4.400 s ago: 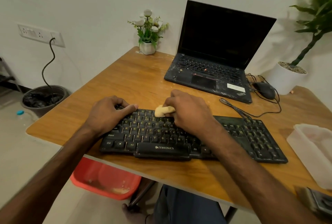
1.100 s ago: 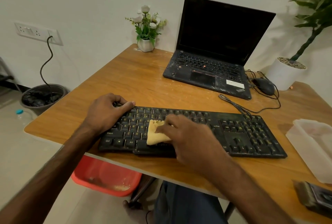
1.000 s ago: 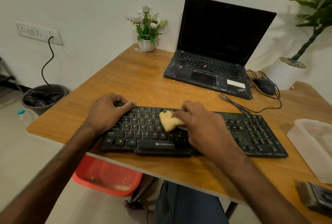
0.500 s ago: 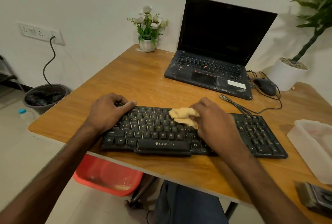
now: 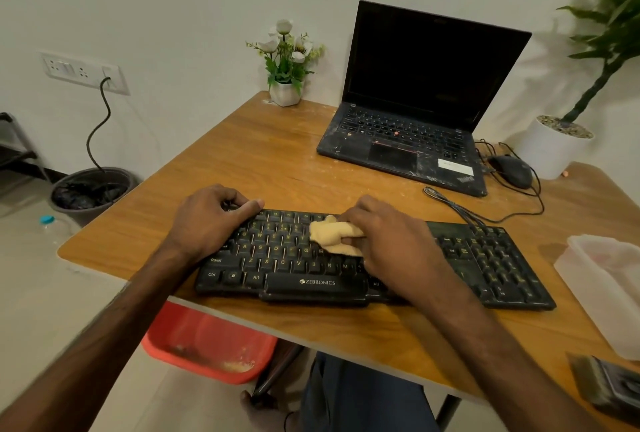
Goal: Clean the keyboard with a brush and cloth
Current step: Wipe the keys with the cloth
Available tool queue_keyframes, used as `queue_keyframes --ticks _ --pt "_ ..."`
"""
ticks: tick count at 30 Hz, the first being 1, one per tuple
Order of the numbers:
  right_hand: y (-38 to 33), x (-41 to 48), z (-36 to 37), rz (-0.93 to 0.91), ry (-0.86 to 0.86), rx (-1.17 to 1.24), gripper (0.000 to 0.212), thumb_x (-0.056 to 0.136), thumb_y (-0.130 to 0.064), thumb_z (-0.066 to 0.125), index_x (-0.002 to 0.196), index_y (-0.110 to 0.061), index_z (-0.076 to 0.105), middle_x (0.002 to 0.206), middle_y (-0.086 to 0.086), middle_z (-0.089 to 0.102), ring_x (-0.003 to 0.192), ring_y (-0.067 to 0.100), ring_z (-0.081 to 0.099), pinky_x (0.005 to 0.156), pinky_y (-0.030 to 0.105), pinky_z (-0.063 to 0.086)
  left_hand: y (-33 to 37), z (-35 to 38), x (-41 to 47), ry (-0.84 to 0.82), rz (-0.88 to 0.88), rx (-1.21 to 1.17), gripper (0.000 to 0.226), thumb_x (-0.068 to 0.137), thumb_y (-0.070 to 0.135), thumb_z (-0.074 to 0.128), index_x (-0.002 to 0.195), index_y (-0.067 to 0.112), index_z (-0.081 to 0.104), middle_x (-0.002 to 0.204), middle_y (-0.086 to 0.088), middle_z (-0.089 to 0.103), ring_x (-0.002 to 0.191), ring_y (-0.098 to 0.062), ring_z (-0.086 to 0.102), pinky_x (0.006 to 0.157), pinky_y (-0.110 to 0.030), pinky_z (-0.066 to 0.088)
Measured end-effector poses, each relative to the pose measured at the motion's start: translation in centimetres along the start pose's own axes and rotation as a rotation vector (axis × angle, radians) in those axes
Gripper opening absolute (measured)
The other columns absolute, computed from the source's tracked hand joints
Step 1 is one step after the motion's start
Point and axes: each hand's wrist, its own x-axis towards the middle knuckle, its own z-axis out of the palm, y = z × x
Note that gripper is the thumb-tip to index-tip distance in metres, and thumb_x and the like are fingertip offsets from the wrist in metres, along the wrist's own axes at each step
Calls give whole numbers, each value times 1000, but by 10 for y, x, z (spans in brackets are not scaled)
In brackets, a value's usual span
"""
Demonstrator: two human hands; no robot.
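Observation:
A black keyboard [image 5: 277,260] lies near the front edge of the wooden table [image 5: 284,161]. My right hand [image 5: 391,241] grips a small yellow cloth [image 5: 332,235] and presses it on the upper middle keys. At the keyboard's upper left corner, my left hand [image 5: 211,220] holds the edge with curled fingers, the thumb lying along the top row. A brush [image 5: 609,386] with a dark handle lies at the table's front right corner, partly cut off by the frame.
An open black laptop [image 5: 408,140] stands behind the keyboard, with a mouse [image 5: 512,171] and cables to its right. A translucent plastic tub [image 5: 602,286] sits at the right. A small flower pot [image 5: 285,93] stands at the back. A red basin [image 5: 211,345] is under the table.
My right hand has slid the cloth left along the upper key rows, after wiping lower and to the right a moment before. The left hand has stayed at the keyboard's corner.

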Motion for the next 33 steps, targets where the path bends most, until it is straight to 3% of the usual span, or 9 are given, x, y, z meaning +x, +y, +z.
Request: queue_keyframes --ticks 4,8,10,16,21,24,27,30,33 --pt "10 -1 -6 76 -3 -3 37 97 -38 59 133 -31 55 117 -12 51 96 2 47 75 18 35 -2 1 1 14 5 -11 30 88 53 67 78 25 72 88 7 70 85 -11 64 85 -41 54" --pt "-31 1 4 -58 -39 202 40 96 -33 61 136 -34 54 118 -14 51 100 3 47 82 22 41 -2 1 2 18 -4 -4 30 88 54 67 78 25 72 89 7 70 85 -11 65 85 -42 55" --pt "-39 6 8 -103 -58 190 40 97 -32 60 136 -35 52 121 -15 50 102 2 46 81 22 39 -3 0 2 13 -4 -6 31 87 55 67 78 26 72 90 7 70 85 -11 64 84 -41 55" --pt "-11 24 8 48 23 99 33 96 -37 61 129 -36 58 110 -12 51 96 6 50 76 26 37 -4 2 2 6 5 -5 33 86 60 65 79 28 72 97 7 68 91 -11 63 88 -45 54" --pt "-56 -2 12 -126 -33 272 37 96 -29 62 132 -29 56 118 -12 53 98 2 48 85 21 46 -4 4 2 38 22 10 30 88 55 67 78 28 72 94 6 69 87 -12 64 88 -45 54" --pt "-62 -10 14 -225 -23 191 42 93 -23 64 133 -31 54 121 -11 51 101 2 47 83 24 45 -6 4 3 35 35 32 29 89 56 66 78 29 71 94 7 68 87 -12 63 89 -47 52" --pt "-29 9 10 -91 44 67 44 94 -27 64 135 -33 51 120 -10 48 97 0 38 84 22 40 -5 3 2 11 31 17 31 89 57 64 80 29 71 96 6 68 90 -13 63 90 -48 52" --pt "-1 24 5 119 133 -79 38 97 -31 59 135 -27 54 117 -6 50 95 6 46 77 23 44 -4 2 1 12 31 20 31 89 57 64 80 28 71 95 5 68 90 -12 62 90 -47 52" --pt "-15 19 11 92 120 6 42 93 -27 67 133 -25 56 118 -8 53 95 3 46 83 22 44 -3 3 2 16 30 33 30 89 57 63 78 29 70 94 8 67 89 -10 62 92 -48 51"
